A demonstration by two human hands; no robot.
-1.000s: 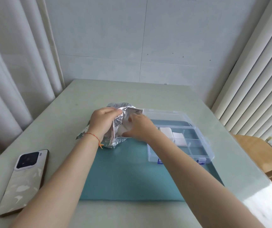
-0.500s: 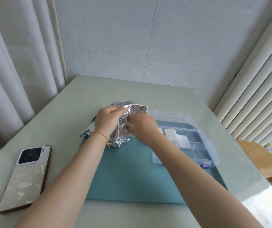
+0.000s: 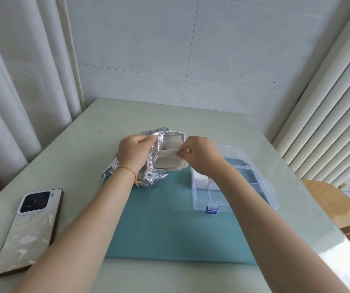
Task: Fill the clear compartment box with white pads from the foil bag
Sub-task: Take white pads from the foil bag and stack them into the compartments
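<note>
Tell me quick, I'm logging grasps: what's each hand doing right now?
Left hand: grips the foil bag by its open edge.
Right hand: pinches a white pad at the bag's mouth.

Readable text: you find none anywhere on this table.
Foil bag [image 3: 150, 159]: you see blue printing on its outer face, including a small round mark near the top edge; too small and crumpled to read.
Phone [image 3: 29, 230]: lies back up, patterned case; you see no brand mark or lettering.
Clear compartment box [image 3: 254, 182]: blue latch at the front; no label visible to you.
</note>
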